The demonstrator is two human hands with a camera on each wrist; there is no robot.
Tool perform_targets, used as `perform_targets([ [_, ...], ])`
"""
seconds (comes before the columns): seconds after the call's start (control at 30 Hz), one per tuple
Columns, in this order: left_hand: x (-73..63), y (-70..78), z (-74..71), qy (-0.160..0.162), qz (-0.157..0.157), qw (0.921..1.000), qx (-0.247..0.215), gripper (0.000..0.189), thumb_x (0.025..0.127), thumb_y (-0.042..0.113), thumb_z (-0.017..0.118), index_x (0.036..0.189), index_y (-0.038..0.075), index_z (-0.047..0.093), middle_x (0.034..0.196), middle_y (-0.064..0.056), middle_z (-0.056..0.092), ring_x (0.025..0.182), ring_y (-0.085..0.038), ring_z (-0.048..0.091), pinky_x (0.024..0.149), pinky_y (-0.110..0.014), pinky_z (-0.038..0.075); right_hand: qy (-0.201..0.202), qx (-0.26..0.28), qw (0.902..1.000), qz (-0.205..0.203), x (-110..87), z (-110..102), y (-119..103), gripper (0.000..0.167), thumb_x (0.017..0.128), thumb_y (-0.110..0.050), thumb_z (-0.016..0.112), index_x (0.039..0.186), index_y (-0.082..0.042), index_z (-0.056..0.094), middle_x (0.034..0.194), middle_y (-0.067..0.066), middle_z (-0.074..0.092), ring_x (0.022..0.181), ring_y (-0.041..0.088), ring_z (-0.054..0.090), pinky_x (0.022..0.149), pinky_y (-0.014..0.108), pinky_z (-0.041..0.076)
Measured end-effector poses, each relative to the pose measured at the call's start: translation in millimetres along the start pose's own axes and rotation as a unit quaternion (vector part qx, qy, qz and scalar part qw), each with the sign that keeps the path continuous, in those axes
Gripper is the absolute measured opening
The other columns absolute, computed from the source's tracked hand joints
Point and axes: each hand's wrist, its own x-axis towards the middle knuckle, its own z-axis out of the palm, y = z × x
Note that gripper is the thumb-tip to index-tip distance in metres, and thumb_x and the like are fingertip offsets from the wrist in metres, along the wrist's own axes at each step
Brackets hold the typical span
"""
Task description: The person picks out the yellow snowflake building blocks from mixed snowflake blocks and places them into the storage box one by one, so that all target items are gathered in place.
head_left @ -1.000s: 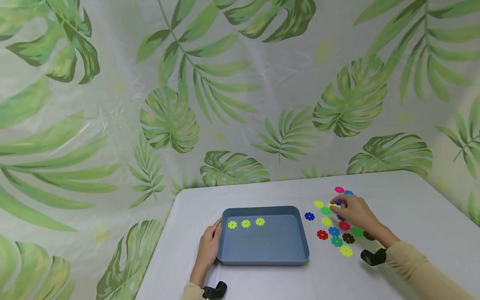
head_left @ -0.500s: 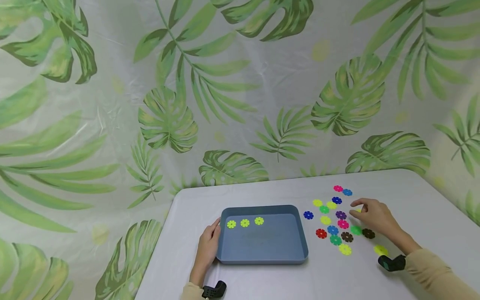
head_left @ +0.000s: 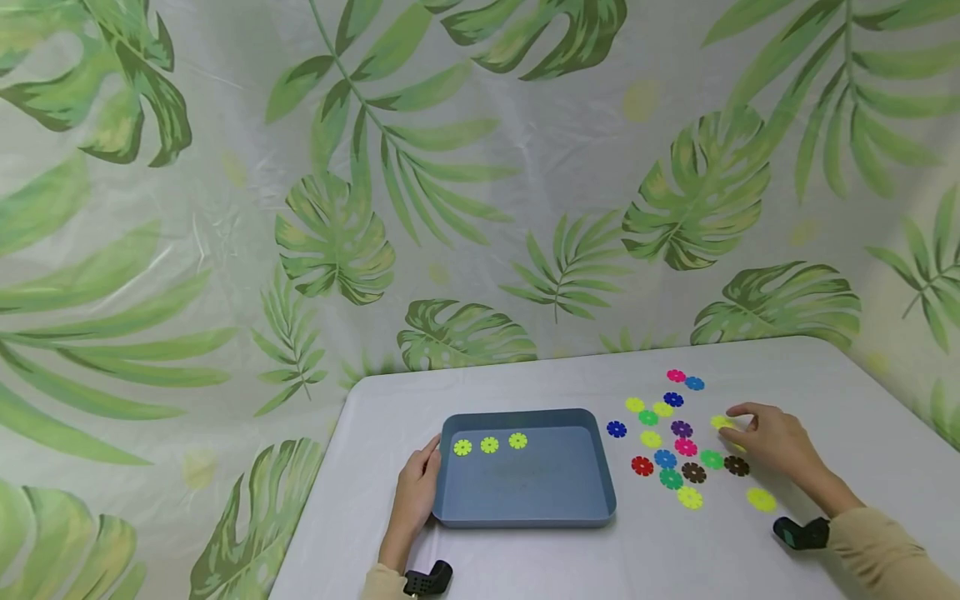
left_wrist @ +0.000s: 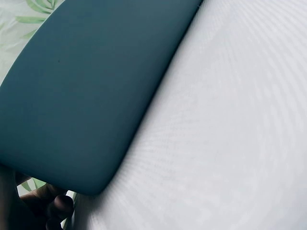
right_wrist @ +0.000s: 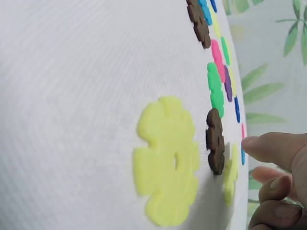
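Note:
A blue-grey tray point(head_left: 525, 500) lies on the table with three yellow flower-shaped plastic discs point(head_left: 490, 445) in a row along its far side. My left hand point(head_left: 414, 492) holds the tray's left edge; in the left wrist view the tray wall hides part of the fingers point(left_wrist: 60, 206). At the right, my right hand point(head_left: 776, 442) hovers with thumb and index finger apart, beside a yellow disc point(head_left: 721, 422). Another yellow piece shows partly under that hand. The right wrist view has a large yellow disc point(right_wrist: 165, 163) close up and a brown disc point(right_wrist: 215, 141) near the thumb.
Several loose discs lie right of the tray, among them a red disc point(head_left: 642, 466), a purple disc point(head_left: 682, 428), a green disc point(head_left: 712, 459) and a pink disc point(head_left: 676, 376). A white cloth covers the table point(head_left: 525, 567). Behind hangs a leaf-patterned curtain point(head_left: 450, 200).
My right hand has moved right and nearer, off the far discs, uncovering blue and purple ones, to the yellow discs at the right. The left hand stays at the tray.

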Motion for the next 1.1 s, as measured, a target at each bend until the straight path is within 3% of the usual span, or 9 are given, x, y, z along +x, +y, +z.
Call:
perform_targets([
  [0.63, -0.3, -2.9, -0.2, 0.001, 0.007, 1.0, -0.003, 0.043, 0.109, 0.031, 0.047, 0.146, 0.01, 0.055, 0.092, -0.005, 0.057, 0.079, -0.018, 0.045, 0.073, -0.033, 0.038, -0.015, -0.015, 0.9994, 0.028, 0.0, -1.6, 9.3, 0.063, 0.089, -0.041, 0.077, 0.12, 0.013, 0.063, 0.083, 0.009, 0.062, 0.07, 0.023, 0.05, 0.056, 0.035, 0.038],
  [1.1, 0.3, -2.4, -0.4, 0.001, 0.01, 0.9999, 0.003, 0.043, 0.109, 0.031, 0.047, 0.146, 0.01, 0.056, 0.092, -0.004, 0.058, 0.078, -0.018, 0.045, 0.073, -0.033, 0.039, -0.007, -0.013, 0.9997, 0.017, 3.3, 2.2, 10.5, 0.055, 0.09, -0.038, 0.076, 0.116, 0.01, 0.066, 0.081, 0.007, 0.061, 0.069, 0.022, 0.048, 0.056, 0.036, 0.037],
])
